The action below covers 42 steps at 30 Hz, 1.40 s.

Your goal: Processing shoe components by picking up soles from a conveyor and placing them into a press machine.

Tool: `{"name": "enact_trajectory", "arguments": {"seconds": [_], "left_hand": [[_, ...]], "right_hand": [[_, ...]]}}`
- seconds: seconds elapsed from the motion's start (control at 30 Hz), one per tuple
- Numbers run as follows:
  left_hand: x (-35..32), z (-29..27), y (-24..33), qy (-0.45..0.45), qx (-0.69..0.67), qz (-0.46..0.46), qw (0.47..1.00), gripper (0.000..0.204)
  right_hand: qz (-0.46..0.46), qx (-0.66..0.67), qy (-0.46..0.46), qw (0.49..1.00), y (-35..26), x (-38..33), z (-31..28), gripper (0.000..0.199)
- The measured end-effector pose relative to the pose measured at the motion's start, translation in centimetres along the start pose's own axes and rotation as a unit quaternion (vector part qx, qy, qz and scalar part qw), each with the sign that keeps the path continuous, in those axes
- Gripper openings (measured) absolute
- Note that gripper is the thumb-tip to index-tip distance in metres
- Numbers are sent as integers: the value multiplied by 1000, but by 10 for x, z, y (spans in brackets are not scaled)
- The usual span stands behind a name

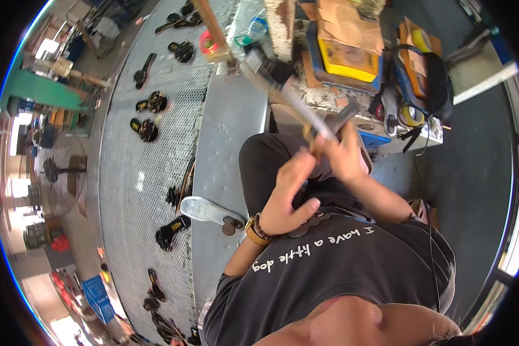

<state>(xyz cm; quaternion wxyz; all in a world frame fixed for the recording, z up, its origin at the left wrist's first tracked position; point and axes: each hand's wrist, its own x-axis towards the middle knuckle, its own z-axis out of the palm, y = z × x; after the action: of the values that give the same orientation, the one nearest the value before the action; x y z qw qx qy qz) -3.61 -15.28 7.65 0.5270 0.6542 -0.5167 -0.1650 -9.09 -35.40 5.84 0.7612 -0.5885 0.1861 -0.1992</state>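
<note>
Over my lap, my two hands meet. My right hand (347, 157) is closed around a long pale strip-like tool (297, 104), smeared by motion and slanting up to the left. A grey metal piece (345, 113) juts from the same grip; whether it is part of the tool I cannot tell. My left hand (289, 193), thumb apart and fingers stretched, lies beside the right, its fingertips blurred near the grip. Left of my wrist, a sole-shaped metal plate (205, 209) with a dark round knob (229, 226) rests on the metal ledge (228, 121).
Black shoe-like pieces (145, 130) lie spread along a mesh conveyor (121, 173) at left. Ahead stand a worn bench (328, 95), a yellow tray (352, 60), tape rolls (410, 116) and a black bag (441, 86). A wooden post (211, 23) rises beside the belt.
</note>
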Motion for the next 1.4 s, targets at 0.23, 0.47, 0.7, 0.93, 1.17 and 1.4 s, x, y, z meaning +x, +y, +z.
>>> {"name": "enact_trajectory", "arguments": {"seconds": [0.23,0.47,0.7,0.93,1.17,1.4], "left_hand": [[-2,-34,-28,-41,166,-32,985,36],[-50,-76,-52,198,261,-170,929,26],[3,-156,-153,308,53,-183,932,26],[27,-276,-386,432,357,-414,717,92],[48,-301,-447,499,390,-544,550,132],[49,-332,-435,525,418,-589,451,100]], "right_hand": [[-66,-640,320,696,-50,149,-90,77],[-29,-724,293,624,-49,211,-117,94],[-17,-813,324,484,-66,223,-114,116],[-342,-708,376,490,-30,207,-111,73],[-251,-739,341,524,-40,194,-108,60],[-249,-730,339,539,-43,200,-100,55]]}}
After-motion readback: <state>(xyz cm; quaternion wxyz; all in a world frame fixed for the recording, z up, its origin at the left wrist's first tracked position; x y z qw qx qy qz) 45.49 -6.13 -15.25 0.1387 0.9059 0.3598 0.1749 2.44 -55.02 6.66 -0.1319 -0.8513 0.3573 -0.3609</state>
